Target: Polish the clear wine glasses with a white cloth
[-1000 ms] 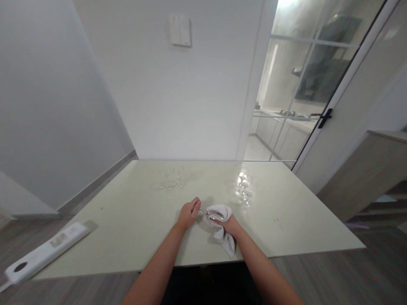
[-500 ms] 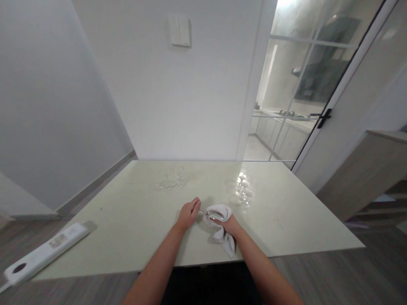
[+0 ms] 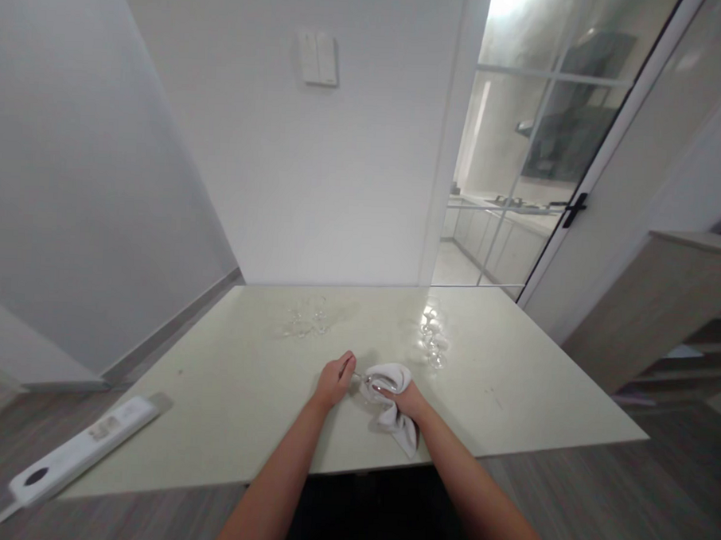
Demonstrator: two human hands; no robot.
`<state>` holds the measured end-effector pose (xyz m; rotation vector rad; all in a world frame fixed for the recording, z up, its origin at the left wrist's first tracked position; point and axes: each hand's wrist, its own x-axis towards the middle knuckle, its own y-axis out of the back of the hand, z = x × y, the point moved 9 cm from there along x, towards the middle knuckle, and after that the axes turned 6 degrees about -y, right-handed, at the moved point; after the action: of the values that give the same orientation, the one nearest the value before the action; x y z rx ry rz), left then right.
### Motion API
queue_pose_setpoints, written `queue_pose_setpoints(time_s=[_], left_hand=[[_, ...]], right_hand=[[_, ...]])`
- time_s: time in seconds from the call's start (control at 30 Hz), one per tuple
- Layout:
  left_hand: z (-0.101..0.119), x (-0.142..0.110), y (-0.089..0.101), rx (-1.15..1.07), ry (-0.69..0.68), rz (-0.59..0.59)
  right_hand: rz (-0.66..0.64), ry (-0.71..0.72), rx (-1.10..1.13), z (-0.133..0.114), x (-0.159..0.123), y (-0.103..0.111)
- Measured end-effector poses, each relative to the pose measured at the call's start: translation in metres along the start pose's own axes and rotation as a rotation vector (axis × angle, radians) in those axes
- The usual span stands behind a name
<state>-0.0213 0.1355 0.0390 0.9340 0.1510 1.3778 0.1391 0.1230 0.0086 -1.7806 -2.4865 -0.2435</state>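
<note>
My left hand (image 3: 335, 379) is closed around the foot end of a clear wine glass (image 3: 382, 381), which lies sideways between my hands above the table. Its thin stem runs to the right from my fingers. A white cloth (image 3: 402, 437) wraps the bowl, and one end of it hangs down toward the table's near edge. Closed on the cloth is my right hand (image 3: 410, 398), pressing it to the bowl from the right; the folds partly hide those fingers.
Several clear glasses (image 3: 307, 319) stand at the back left of the pale table (image 3: 224, 391), and several more glasses (image 3: 432, 337) at the back right. A white power strip (image 3: 83, 450) sits at the left edge. The wall (image 3: 340, 189) rises behind the table.
The view has shifted very slightly. Both hands keep their grip on the wine glass and cloth, with hardly any visible movement.
</note>
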Motion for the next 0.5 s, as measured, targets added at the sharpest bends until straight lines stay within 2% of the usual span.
queue_pose_setpoints(time_s=[0.2, 0.5], left_hand=[[0.002, 0.000, 0.000, -0.041, -0.011, 0.013], [-0.001, 0.000, 0.000, -0.112, 0.019, 0.032]], right_hand=[[-0.011, -0.053, 0.059, 0.002, -0.002, 0.001], [0.035, -0.209, 0.291, 0.029, -0.004, 0.007]])
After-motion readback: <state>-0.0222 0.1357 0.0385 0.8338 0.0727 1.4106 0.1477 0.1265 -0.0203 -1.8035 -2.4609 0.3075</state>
